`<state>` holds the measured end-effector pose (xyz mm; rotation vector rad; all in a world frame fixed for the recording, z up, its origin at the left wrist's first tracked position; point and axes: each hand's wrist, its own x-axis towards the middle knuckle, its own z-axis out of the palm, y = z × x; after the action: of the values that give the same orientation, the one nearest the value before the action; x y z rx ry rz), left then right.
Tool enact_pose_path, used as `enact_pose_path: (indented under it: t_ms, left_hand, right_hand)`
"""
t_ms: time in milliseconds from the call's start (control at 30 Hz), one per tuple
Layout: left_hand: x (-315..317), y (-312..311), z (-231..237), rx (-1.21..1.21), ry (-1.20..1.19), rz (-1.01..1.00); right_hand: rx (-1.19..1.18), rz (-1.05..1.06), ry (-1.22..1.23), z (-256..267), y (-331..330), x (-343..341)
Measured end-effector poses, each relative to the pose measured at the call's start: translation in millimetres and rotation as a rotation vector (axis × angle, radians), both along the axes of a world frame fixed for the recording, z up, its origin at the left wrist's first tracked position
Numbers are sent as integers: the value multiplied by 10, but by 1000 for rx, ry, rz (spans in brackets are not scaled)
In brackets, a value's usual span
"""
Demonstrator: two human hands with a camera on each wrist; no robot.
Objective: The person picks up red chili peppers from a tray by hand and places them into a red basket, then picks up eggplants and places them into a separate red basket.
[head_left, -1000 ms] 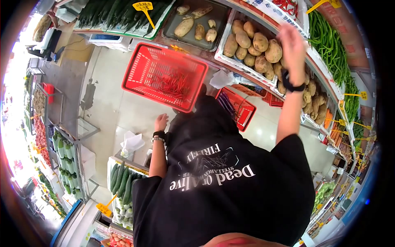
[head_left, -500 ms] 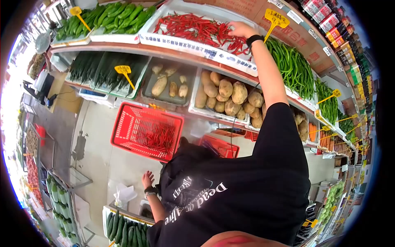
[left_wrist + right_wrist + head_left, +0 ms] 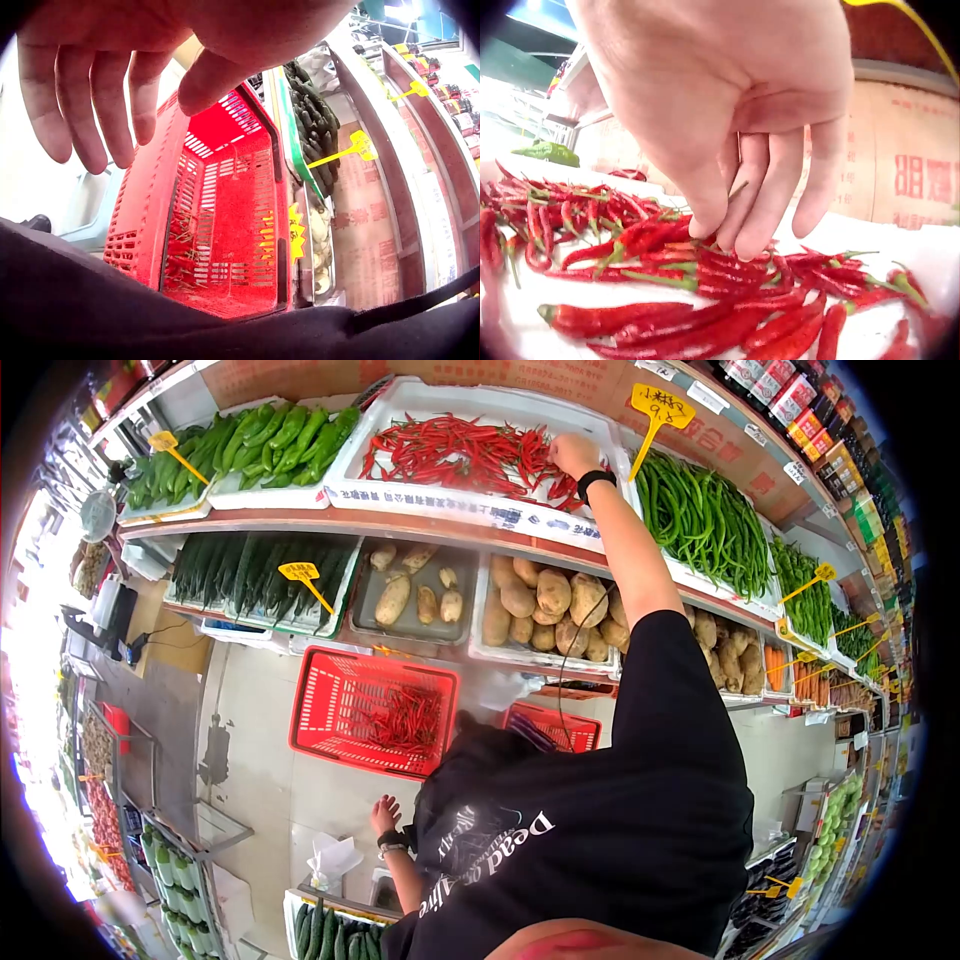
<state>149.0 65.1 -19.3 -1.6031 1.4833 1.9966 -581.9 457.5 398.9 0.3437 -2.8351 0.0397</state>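
My right hand (image 3: 575, 454) reaches into a white foam box (image 3: 430, 490) of red chili peppers (image 3: 450, 445) on the upper shelf. Close up in the right wrist view, its thumb and fingertips (image 3: 754, 238) are curled down into the chili peppers (image 3: 660, 240) and pinch some, a green stem showing between them. My left hand (image 3: 384, 816) hangs loosely over the floor, holding nothing. Below the shelf a red basket (image 3: 330, 745) has more red chili peppers (image 3: 405, 722) heaped at one end. The left wrist view shows this basket (image 3: 150, 202) beyond the relaxed fingers (image 3: 105, 112).
Green peppers (image 3: 290, 445) and long green chilies (image 3: 700, 510) flank the foam box. Potatoes (image 3: 555, 595) and cucumbers (image 3: 240, 575) fill the lower shelf. A yellow price tag (image 3: 660, 408) stands right of my hand. A second red basket (image 3: 580, 730) holds eggplants (image 3: 530, 732).
My right hand has gone from above the potatoes up to the chili box, then slightly left within it, fingers now curled into the chili peppers. The head view has shifted toward the upper shelf.
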Motion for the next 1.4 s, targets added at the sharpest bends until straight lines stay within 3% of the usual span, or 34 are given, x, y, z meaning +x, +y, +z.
enact_pose_path:
  t_ms: [167,267,400,433,467,567,600,667,700,833,967,1100,1200,1333,1400]
  left_hand:
    - [-25,-94,-43,11,-1,-11]
    - [-44,-110,-108,13,4,-8]
    - [-86,-69,-120,8,14,7]
    - [-98,-63,-105,6,13,8]
    - [-127,-59,-94,7,15,17]
    - [-122,-50,-71,6,3,30]
    - [-107,-51,-71,6,6,33]
    - [-82,-84,-70,2,13,36]
    - [-93,-99,-63,6,3,28]
    - [-72,-78,-63,17,-19,23]
    - [-34,-79,-97,22,-18,28]
    - [-29,-96,-125,29,-24,12]
    - [-44,-126,-137,40,-19,10]
    - [-76,-136,-163,47,-5,1]
    - [-98,-129,-179,44,-1,-2]
  right_hand:
    - [-122,41,74,295,115,40]
    - [-331,122,7,380,148,26]
    - [-578,211,-287,224,-34,165]
    - [-528,181,-334,117,-81,191]
    - [-243,273,-192,42,-80,212]
    - [-282,117,-457,-6,-185,286]
    - [-398,82,-532,39,-237,353]
    - [-237,46,-586,170,-364,431]
    - [-336,-65,-582,107,-397,432]
    - [-136,-25,-529,-34,-404,206]
    - [-441,-63,-610,87,-360,369]
    - [-330,-62,-601,46,-259,241]
    - [-421,-111,-631,77,-258,269]
    - [-288,-44,-665,20,-308,339]
    - [-41,-29,-594,-16,-389,365]
